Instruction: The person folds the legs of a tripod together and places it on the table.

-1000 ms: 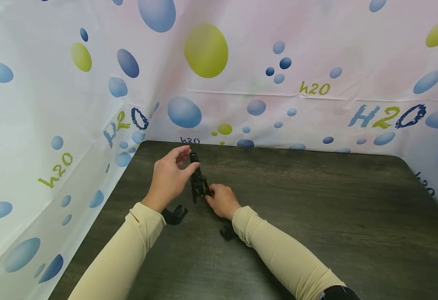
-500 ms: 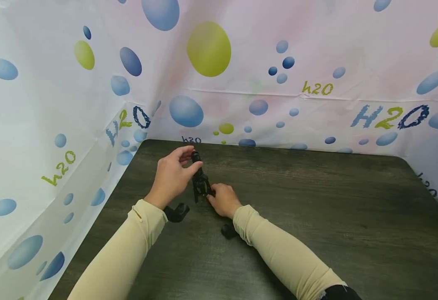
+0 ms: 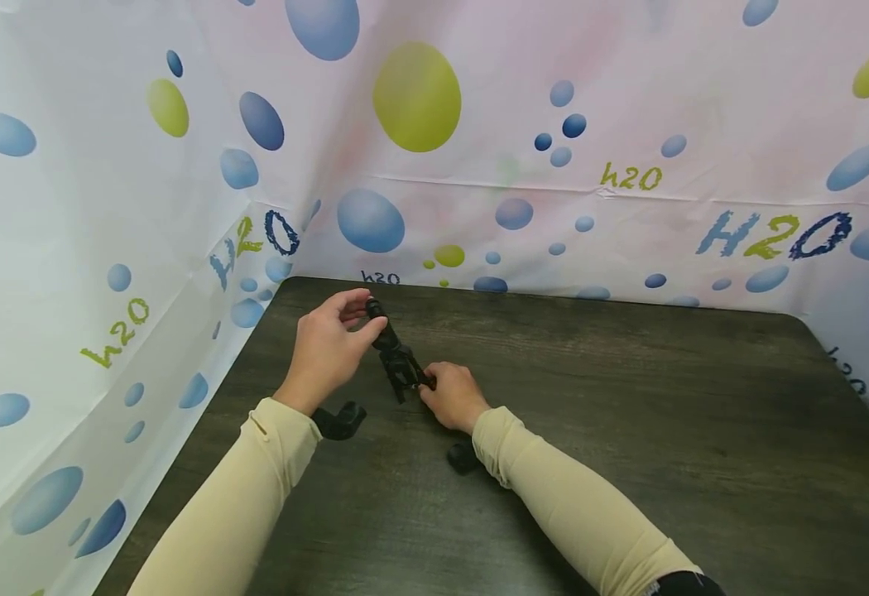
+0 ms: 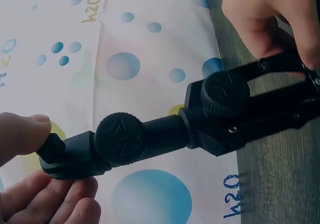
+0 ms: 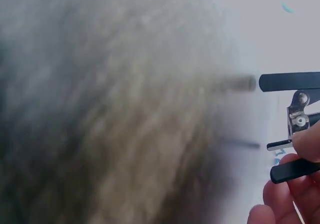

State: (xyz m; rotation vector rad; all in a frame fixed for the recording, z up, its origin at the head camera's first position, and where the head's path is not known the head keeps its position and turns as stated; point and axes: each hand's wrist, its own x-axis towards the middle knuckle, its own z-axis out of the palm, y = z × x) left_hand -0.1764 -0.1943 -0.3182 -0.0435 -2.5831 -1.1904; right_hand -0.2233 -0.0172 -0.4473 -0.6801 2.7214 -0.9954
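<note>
A black mini tripod (image 3: pixel 399 364) with legs partly spread is held between both hands, near the far left part of the table. My left hand (image 3: pixel 324 352) pinches its head end. In the left wrist view the thumb (image 4: pixel 22 134) presses a small knob at the tip, fingers underneath. Two round ribbed knobs, one of them the front knob (image 4: pixel 120 138), show along the tripod's column. My right hand (image 3: pixel 453 397) grips a leg at the lower end. The right wrist view shows leg ends (image 5: pixel 287 82) with a silver hinge, and fingertips around the lower one.
The dark wood-grain table (image 3: pixel 628 430) reaches back to a white sheet (image 3: pixel 509 74) printed with blue and green spots. Another sheet side stands at the left. Black wrist-camera pieces stick out beneath the left wrist (image 3: pixel 341 420) and right wrist (image 3: pixel 462 458).
The tripod's head end has swung left with my left hand, so it now leans more to the left. My right hand has shifted slightly right, still gripping the leg.
</note>
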